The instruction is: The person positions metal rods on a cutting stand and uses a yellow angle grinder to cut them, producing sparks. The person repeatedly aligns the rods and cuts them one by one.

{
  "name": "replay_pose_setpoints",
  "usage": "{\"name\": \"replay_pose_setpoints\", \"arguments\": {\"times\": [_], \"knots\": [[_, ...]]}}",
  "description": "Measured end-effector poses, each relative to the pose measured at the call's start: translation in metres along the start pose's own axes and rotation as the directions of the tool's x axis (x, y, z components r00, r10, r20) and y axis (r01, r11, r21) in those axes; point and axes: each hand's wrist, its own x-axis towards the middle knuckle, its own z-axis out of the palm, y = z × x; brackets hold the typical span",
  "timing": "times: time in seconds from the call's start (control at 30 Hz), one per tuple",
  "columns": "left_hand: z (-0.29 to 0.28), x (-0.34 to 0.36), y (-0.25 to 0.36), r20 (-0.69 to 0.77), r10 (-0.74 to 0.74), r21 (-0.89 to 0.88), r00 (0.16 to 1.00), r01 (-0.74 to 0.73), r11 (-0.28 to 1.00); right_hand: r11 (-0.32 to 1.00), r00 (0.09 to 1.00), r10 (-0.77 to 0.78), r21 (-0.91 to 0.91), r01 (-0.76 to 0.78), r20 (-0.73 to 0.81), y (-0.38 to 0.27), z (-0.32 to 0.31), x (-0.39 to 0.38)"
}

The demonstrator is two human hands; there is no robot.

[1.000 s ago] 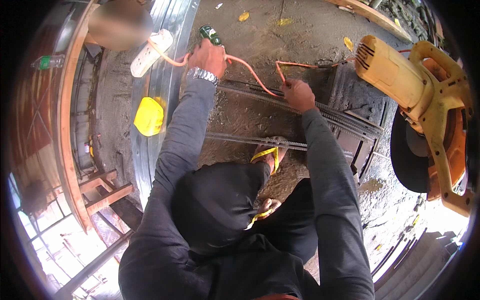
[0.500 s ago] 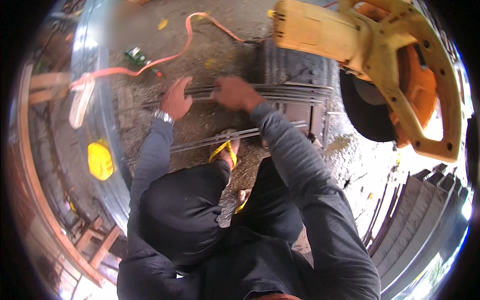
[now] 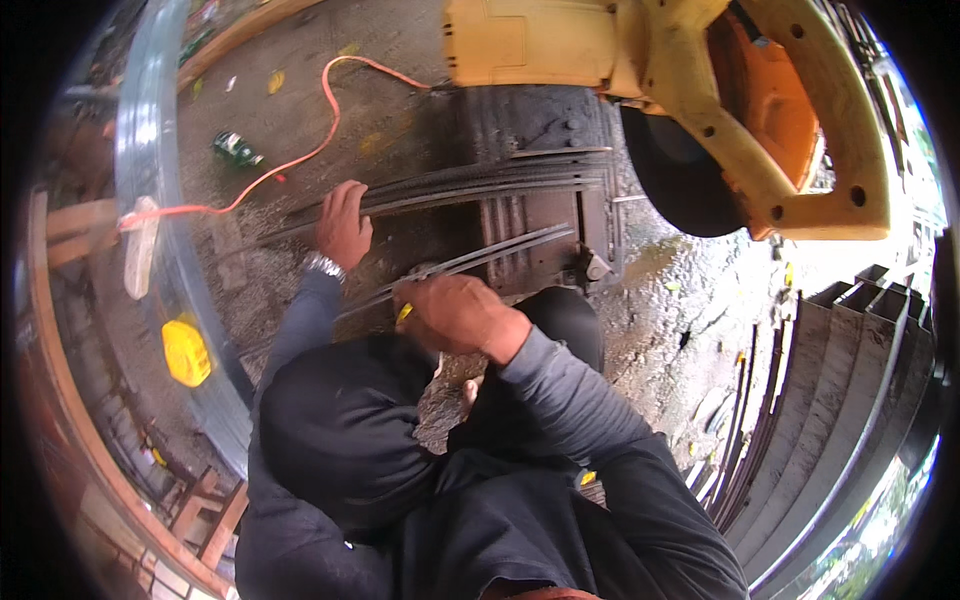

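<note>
A bundle of long thin metal rods (image 3: 440, 190) runs across the ground, its right end over the dark metal base (image 3: 550, 125) of a cut-off saw (image 3: 690, 60). My left hand (image 3: 343, 228) lies over the bundle's left part, fingers stretched out and holding nothing. Closer to me, a few more thin rods (image 3: 510, 250) lie at a slant. Against these is my right hand (image 3: 462, 314), its fingers curled and pointing down; whatever they may grip is hidden. The saw's black disc (image 3: 680, 180) stands to the right of the base.
An orange cord (image 3: 330, 100) winds across the ground to a wooden piece (image 3: 141, 250) on a shiny metal channel (image 3: 150, 150). Also there are a yellow tape measure (image 3: 186, 352) and a green bottle (image 3: 235, 149). Grey metal profiles (image 3: 820, 400) are stacked at the right.
My right hand has come back toward me from the far bundle to the nearer rods, fingers curling. My left hand stays by the bundle. The whole view has shifted and turned slightly.
</note>
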Motion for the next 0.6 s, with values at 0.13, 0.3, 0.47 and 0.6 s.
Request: {"name": "replay_pose_setpoints", "arguments": {"times": [0.13,0.3,0.47,0.6], "knots": [[-0.001,-0.015,-0.035,0.011,-0.126,0.140,0.992,0.123,0.982,0.983,0.996,-0.004,0.185,0.021,-0.088,-0.002,-0.010,-0.006],[-0.001,-0.037,-0.067,0.040,-0.026,0.209,0.999,0.017,0.978,0.983,1.000,0.010,0.184,-0.011,0.009,-0.007,-0.028,-0.005],[0.005,-0.032,-0.078,0.053,0.042,0.166,0.998,-0.050,0.985,0.986,0.991,-0.046,0.152,0.065,-0.125,-0.006,-0.024,-0.004],[0.003,-0.028,-0.082,-0.047,0.169,0.132,0.984,-0.162,0.978,0.990,0.991,0.012,0.139,0.007,-0.132,0.000,-0.029,-0.011]]}}
